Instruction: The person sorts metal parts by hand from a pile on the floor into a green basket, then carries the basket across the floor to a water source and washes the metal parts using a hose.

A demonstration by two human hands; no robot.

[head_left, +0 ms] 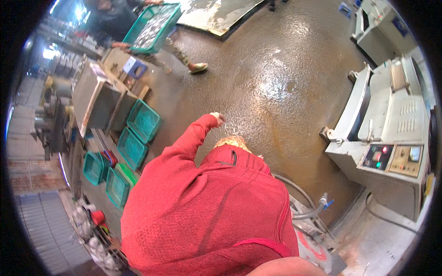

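Observation:
My left hand (217, 118) reaches forward over the wet floor at the end of a red sleeve (191, 135). Its fingers look curled in, and I see nothing in them. Below it a patterned yellowish cloth (234, 141) shows past the front of my red top. My right hand is almost wholly hidden by my body; a small patch of skin (261, 157) at the right edge of the top may be part of it. Neither hand is touching any object that I can make out.
Wet brown floor (244, 69) stretches ahead. At the upper left a person carries a green basket (154, 27) of small silvery things. Green baskets (132, 148) stand at left. Grey machines (391, 119) line the right side; a hose with a blue-handled valve (323, 201) lies nearer.

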